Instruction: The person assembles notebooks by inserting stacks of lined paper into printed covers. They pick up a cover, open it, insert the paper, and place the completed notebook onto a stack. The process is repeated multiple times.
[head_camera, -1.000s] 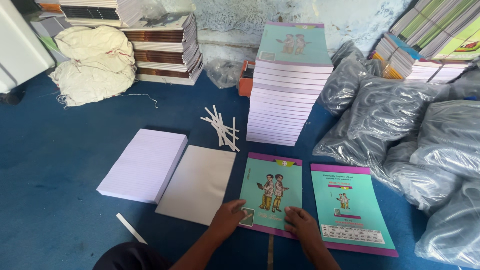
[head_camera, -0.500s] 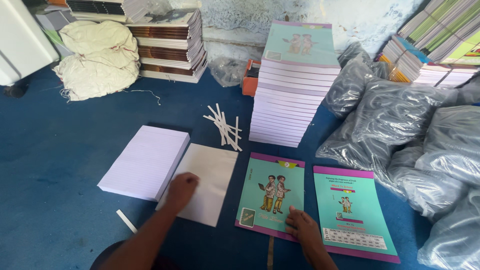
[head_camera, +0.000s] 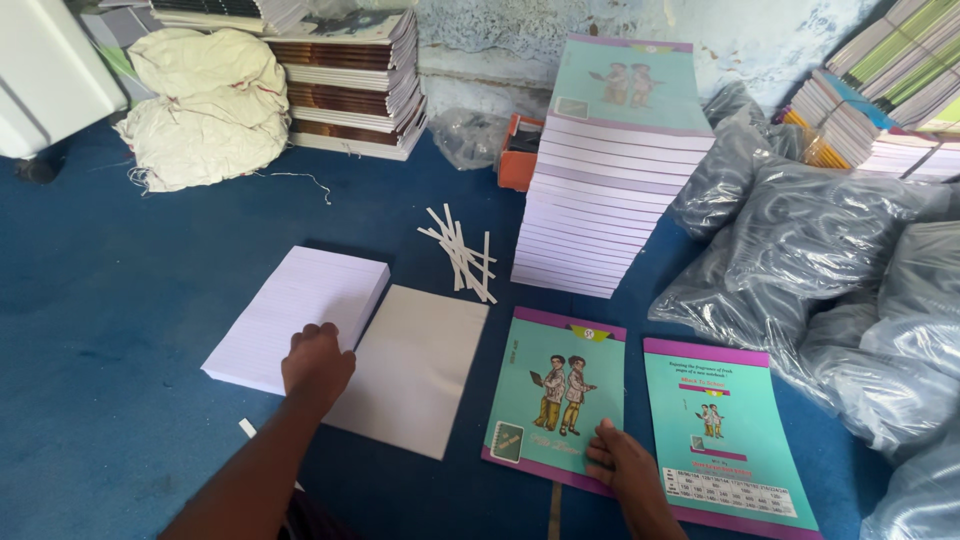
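My left hand (head_camera: 316, 364) rests with curled fingers on the near right edge of a thick stack of white ruled paper (head_camera: 290, 310). Beside that stack lies a plain grey-white card sheet (head_camera: 415, 365). My right hand (head_camera: 622, 468) presses flat on the bottom edge of a teal notebook cover with purple borders (head_camera: 560, 390), which lies face up on the blue floor. A second teal cover (head_camera: 725, 430) lies just right of it, showing its printed back.
A tall pile of finished teal notebooks (head_camera: 610, 200) stands behind the covers. Loose white strips (head_camera: 460, 255) lie on the blue floor. Grey plastic-wrapped bundles (head_camera: 830, 270) crowd the right. Book stacks (head_camera: 350, 85) and white sacks (head_camera: 205, 110) sit at the back left.
My left hand has left the teal cover and travelled left across the card sheet onto the white paper stack. My right hand stays on the cover's lower edge.
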